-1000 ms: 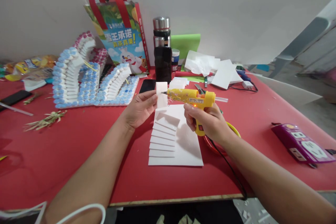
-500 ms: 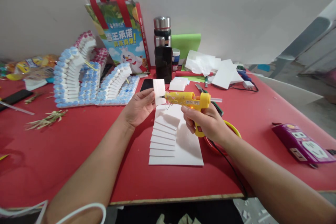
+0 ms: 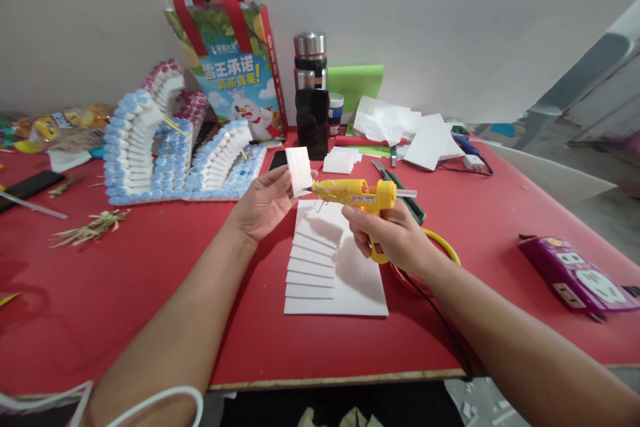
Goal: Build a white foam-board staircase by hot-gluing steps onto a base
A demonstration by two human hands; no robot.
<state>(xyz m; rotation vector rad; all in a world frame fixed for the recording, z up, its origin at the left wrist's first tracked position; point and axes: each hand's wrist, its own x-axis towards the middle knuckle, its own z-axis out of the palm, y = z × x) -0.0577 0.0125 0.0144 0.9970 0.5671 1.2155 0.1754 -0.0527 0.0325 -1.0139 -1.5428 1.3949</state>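
Pinched between the fingers of my left hand point(image 3: 265, 203) is a small white card point(image 3: 299, 170), held upright and slightly tilted. My right hand point(image 3: 390, 230) grips a yellow glue gun point(image 3: 345, 191) with an orange light showing. Its nozzle points left at the lower right edge of the card; whether they touch I cannot tell. Below both hands lies a white board point(image 3: 360, 280), with several white strips point(image 3: 310, 269) fanned in a row along its left side. A clear glue stick point(image 3: 407, 193) sticks out of the gun's back.
Blue and white curved models point(image 3: 145, 153) stand at the left, before a printed bag point(image 3: 240, 73). Behind the card are a dark bottle point(image 3: 313, 120) and stacked white pieces point(image 3: 339, 160). A green cutter point(image 3: 413, 207) lies by the gun, a purple power strip point(image 3: 575, 273) far right.
The card in my left hand has tilted and shifted slightly left and up. The glue gun has moved a little left and down, its nozzle now near the card's lower edge.
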